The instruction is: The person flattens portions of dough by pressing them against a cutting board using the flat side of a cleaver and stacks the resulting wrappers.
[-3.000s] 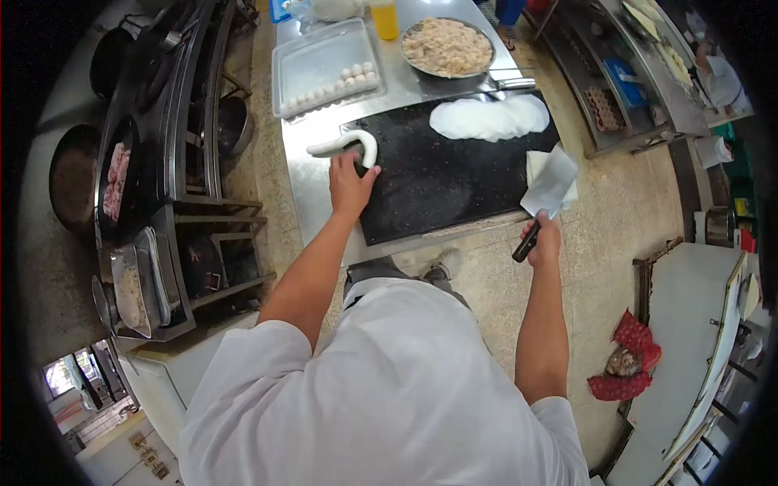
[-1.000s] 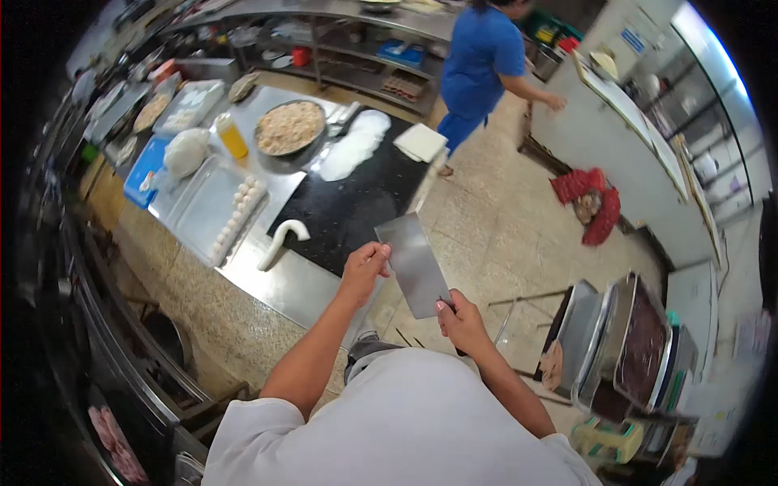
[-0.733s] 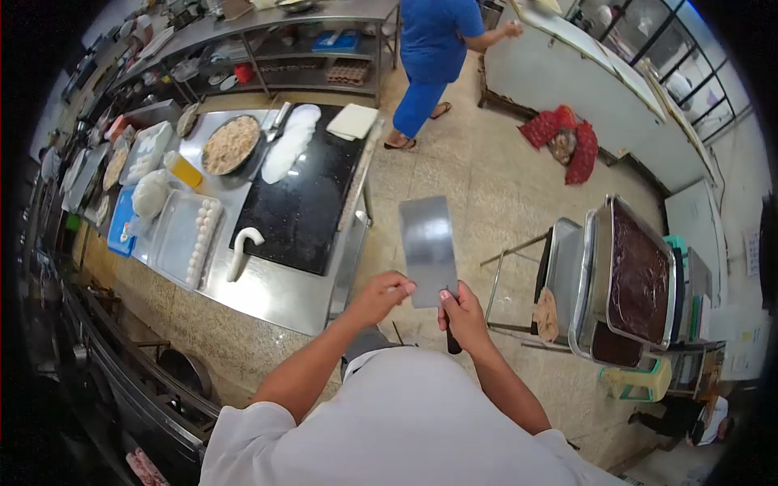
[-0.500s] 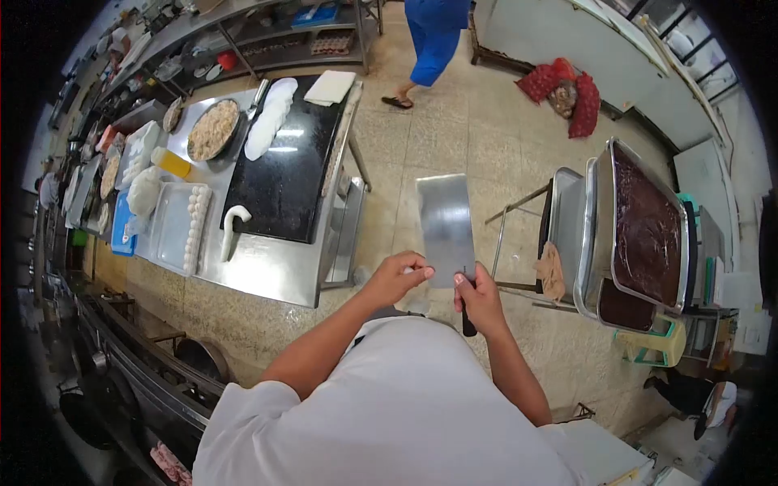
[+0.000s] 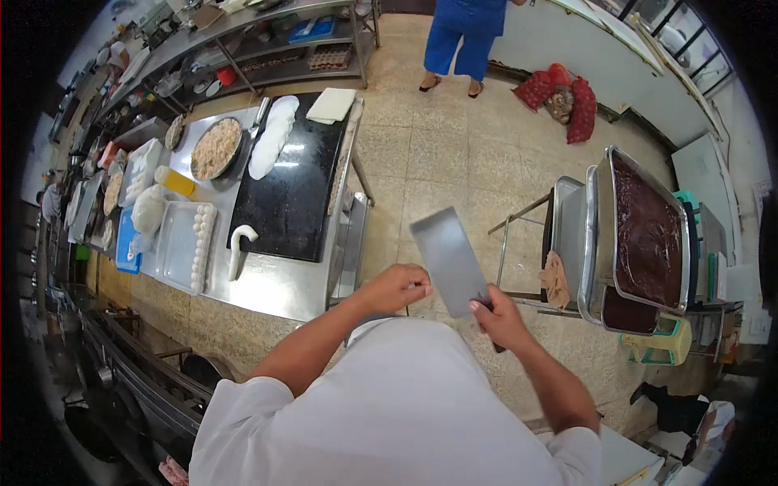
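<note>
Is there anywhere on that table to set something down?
Yes: the black board is bare between the white sheets and the curved dough. Another bare patch is the near strip of the steel table, bordered by the board's end and the curved dough. The far left is crowded around the bottle and bag.

Bright light, glare on steel table (image 5: 275,292), dark fisheye edges

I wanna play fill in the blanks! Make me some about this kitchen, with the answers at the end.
1. The big knife is held in the ____ hand.
2. The flat board on the metal table is coloured ____.
3. The person standing near the red sacks wears ____ trousers.

Missing words: right; black; blue.
</note>
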Demonstrator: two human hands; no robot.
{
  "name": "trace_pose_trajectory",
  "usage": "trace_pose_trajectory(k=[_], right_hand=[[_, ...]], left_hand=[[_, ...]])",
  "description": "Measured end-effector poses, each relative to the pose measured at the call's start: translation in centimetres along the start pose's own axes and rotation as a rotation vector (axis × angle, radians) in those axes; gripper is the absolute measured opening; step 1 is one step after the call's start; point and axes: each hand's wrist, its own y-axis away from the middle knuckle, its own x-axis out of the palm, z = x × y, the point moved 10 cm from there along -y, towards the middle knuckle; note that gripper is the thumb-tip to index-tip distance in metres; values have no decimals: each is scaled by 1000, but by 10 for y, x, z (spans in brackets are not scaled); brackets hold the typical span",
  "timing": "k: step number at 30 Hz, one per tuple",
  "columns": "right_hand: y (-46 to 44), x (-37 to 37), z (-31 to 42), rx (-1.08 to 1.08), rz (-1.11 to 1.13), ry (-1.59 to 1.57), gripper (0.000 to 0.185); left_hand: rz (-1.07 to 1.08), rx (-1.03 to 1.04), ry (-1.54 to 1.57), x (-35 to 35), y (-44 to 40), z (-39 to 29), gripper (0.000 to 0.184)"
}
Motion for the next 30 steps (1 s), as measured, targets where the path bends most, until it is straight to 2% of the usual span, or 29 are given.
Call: trace_pose_trajectory(k=[1, 3, 5, 7, 9, 10, 12, 13, 14, 21, 23, 24, 25, 27, 28, 30], right_hand=[[-3, -9, -1, 2, -1, 0, 18], [-7, -21, 11, -62, -9, 325, 20], [-17, -16, 17, 27, -18, 319, 18], [-40, -1, 26, 55, -67, 79, 18], [-67, 27, 34, 13, -77, 41, 17], [-81, 38, 43, -32, -117, -20, 17], [-100, 72, 56, -23, -103, -109, 15], [-108, 84, 62, -18, -121, -218, 14], [-113, 97, 70, -18, -90, -199, 11], [-155, 115, 77, -20, 83, -41, 10], [-166, 110, 77, -24, 72, -71, 11], [-173, 109, 79, -24, 85, -70, 11], [-181, 107, 82, -23, 97, -80, 12], [-194, 101, 89, -5, 130, -84, 13], [-205, 98, 101, -46, 138, -81, 14], [-228, 90, 132, -162, 158, -97, 14]], left_hand=[[-6, 36, -70, -4, 3, 0, 33], [-13, 72, -123, -12, 6, 3, 32], [-46, -211, -374, -34, 6, 36, 38], [-136, -242, -390, -53, 11, 45, 43], [-238, -298, -407, -66, 26, 68, 47], [-401, -220, -348, -77, 32, 73, 50], [-584, -156, -280, -99, 49, 77, 52], [-468, -289, -351, -103, 50, 88, 51], [-345, -417, -419, -107, 53, 99, 50], [-574, -518, -530, -194, 99, 109, 51], [-623, -402, -710, -213, 106, 103, 44], [-347, -649, -678, -212, 104, 121, 37], [-356, -662, -677, -214, 105, 127, 37], [-546, -579, -1175, -221, 111, 114, 54], [-508, -704, -1048, -223, 112, 140, 70], [-526, -729, -1030, -230, 100, 149, 72]])
